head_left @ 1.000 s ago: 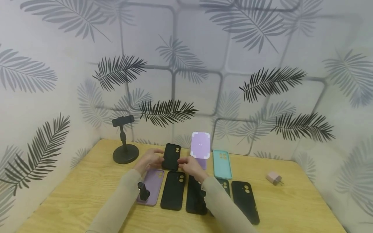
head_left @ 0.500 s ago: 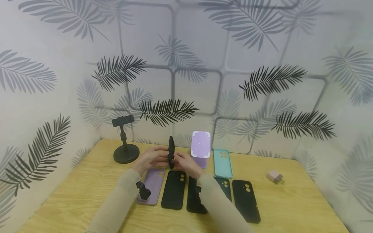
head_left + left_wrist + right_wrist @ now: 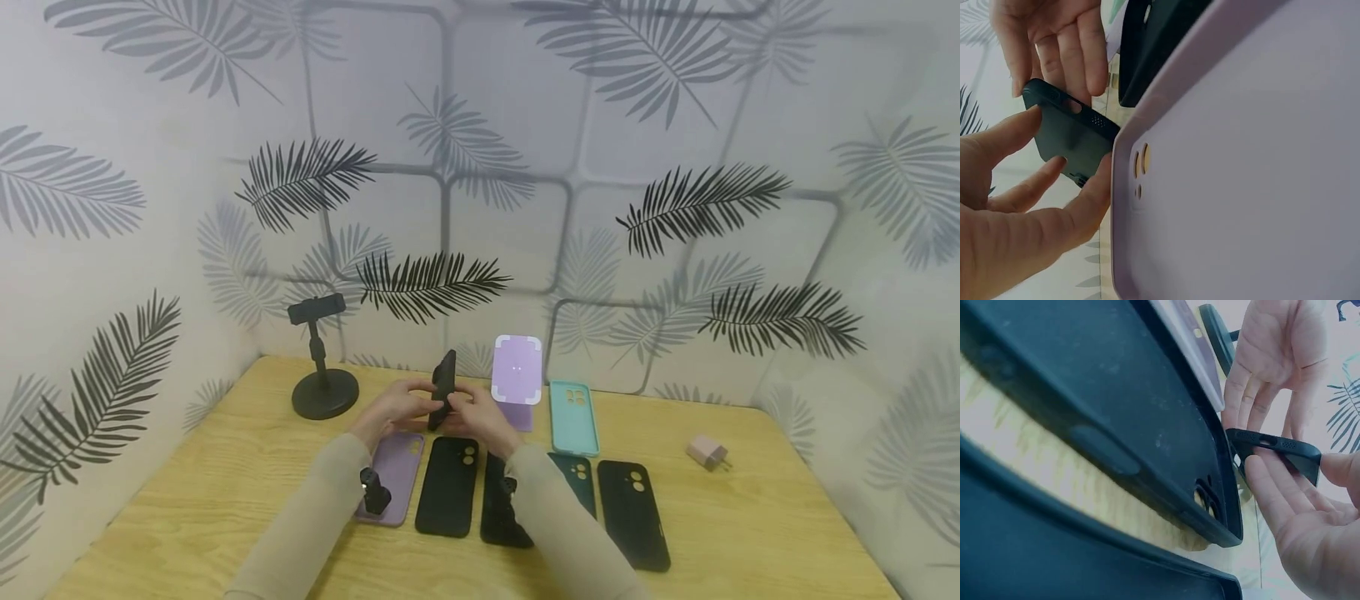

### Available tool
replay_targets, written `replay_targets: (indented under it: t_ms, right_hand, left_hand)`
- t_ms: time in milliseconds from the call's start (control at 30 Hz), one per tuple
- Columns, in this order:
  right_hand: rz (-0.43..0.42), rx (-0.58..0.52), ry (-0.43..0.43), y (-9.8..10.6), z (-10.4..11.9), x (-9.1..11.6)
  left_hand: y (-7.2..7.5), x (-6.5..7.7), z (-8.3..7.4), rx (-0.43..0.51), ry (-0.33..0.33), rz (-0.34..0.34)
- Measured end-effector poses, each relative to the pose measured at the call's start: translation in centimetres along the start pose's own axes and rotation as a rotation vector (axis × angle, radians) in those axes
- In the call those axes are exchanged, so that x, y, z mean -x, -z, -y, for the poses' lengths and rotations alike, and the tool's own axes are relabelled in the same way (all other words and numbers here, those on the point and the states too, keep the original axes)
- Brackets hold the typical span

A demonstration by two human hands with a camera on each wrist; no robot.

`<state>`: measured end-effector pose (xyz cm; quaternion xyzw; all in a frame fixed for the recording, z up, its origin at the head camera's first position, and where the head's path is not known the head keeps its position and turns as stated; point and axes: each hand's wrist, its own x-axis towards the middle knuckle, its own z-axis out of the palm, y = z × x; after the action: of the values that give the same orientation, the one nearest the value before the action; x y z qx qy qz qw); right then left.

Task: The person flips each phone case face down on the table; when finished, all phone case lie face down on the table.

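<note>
From my station I log the left hand [image 3: 397,406] and right hand [image 3: 482,417] pinching a matte black rectangular phone case [image 3: 446,390], held steeply tilted between them. A lilac rectangular phone case [image 3: 402,467] lies under the left wrist; a turquoise rectangular phone case [image 3: 573,427] with camera cutouts lies to the right hand's right.

Stand [image 3: 325,395] left on table [image 3: 750,517], charger [image 3: 707,452] right, phone cases [image 3: 447,487] between, wall [image 3: 510,108] behind.
</note>
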<state>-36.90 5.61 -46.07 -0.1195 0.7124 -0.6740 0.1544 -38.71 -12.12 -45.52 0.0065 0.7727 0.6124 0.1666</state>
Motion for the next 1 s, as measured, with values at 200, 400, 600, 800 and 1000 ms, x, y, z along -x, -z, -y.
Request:
replay_targets:
  t_ms: [200, 400, 600, 800, 1000]
  right_hand:
    - [-0.086, 0.033, 0.000, 0.0, -0.3, -0.1]
    - [-0.127, 0.187, 0.030, 0.0, -0.7, 0.0]
    - [-0.151, 0.329, 0.043, 0.0, -1.3, -0.1]
    - [-0.142, 0.393, 0.011, 0.2, -1.5, 0.0]
    - [-0.141, 0.411, -0.021, 0.2, -1.2, 0.3]
  left_hand:
    - [0.2, 0.0, 0.0, -0.151, -0.004, -0.066]
    - [0.7, 0.3, 0.1, -0.130, 0.002, -0.068]
    - [1.2, 0.5, 0.3, -0.146, -0.002, -0.068]
    - [1.3, 0.6, 0.5, -0.119, 0.009, -0.052]
    - [1.2, 0.6, 0.4, -0.095, 0.016, -0.051]
